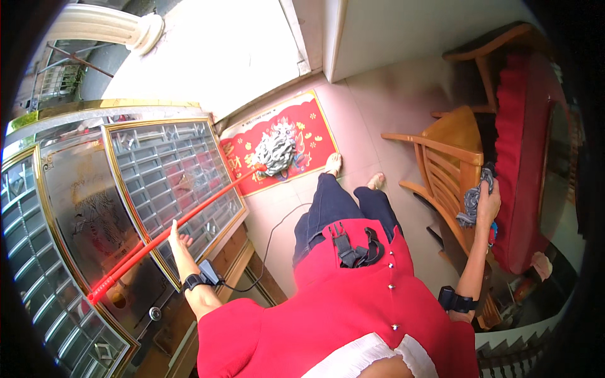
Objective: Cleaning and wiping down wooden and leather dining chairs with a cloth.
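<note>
My right hand (489, 203) is closed round a bunched grey cloth (471, 206) at the top of a wooden chair's back (444, 179). On the left, a mop with a long red handle (211, 200) slants across the glazed door. Its grey strand head (275, 155) rests on a red patterned doormat (309, 129). My left hand (180, 240) is at the handle's near side, the thumb against it and the other fingers stretched out, not wrapped round it.
A gold-framed door with glass panels (167, 170) fills the left side. Beyond the mat lies a bright doorway (220, 50). To the right, chairs stand against a table with a red cloth (526, 170). A black cable (268, 246) hangs from the device on my left wrist.
</note>
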The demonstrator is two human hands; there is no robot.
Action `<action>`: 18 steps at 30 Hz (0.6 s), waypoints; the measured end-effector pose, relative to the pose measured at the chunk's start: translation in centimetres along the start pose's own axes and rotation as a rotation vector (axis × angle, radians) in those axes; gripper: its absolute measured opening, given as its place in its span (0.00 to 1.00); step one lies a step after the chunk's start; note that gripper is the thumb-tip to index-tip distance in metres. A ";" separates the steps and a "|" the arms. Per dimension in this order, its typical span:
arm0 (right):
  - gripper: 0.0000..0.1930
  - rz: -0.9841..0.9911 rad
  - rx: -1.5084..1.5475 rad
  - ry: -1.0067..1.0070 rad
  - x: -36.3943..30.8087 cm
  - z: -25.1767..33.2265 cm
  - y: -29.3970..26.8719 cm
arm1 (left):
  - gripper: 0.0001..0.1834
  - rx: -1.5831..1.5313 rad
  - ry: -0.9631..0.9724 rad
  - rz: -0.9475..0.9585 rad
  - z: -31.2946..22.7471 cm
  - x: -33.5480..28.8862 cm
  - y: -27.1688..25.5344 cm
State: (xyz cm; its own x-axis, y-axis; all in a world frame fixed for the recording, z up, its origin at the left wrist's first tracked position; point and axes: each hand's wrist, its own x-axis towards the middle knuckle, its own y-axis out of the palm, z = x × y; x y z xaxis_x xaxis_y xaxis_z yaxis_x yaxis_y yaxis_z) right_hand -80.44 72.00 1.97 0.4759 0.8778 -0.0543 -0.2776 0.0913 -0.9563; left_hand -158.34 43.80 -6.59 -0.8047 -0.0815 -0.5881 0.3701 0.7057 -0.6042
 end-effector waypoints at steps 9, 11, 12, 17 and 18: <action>0.22 0.055 0.019 0.020 1.3 4.3 -0.4 | 0.38 0.509 0.300 0.262 2.0 -7.4 16.8; 0.21 0.156 0.096 -0.064 0.7 5.0 -1.5 | 0.34 0.618 0.614 0.518 3.8 -10.7 23.6; 0.19 0.194 0.115 -0.041 0.1 3.8 -1.7 | 0.32 0.674 0.563 0.757 1.0 -20.8 27.9; 0.19 0.118 0.139 -0.306 -4.1 -0.3 -3.2 | 0.21 0.728 1.311 1.285 2.8 -40.4 35.8; 0.19 0.169 0.142 -0.285 -5.1 -0.9 -4.0 | 0.20 0.723 1.349 1.394 2.6 -44.1 35.9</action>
State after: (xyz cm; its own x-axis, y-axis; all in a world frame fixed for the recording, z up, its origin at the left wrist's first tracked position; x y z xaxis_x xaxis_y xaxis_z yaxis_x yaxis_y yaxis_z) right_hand -81.03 66.72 5.84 0.1669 0.9802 -0.1066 -0.4550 -0.0193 -0.8903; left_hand -108.35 70.88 -3.71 0.4793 0.8369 -0.2643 0.7036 -0.5465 -0.4542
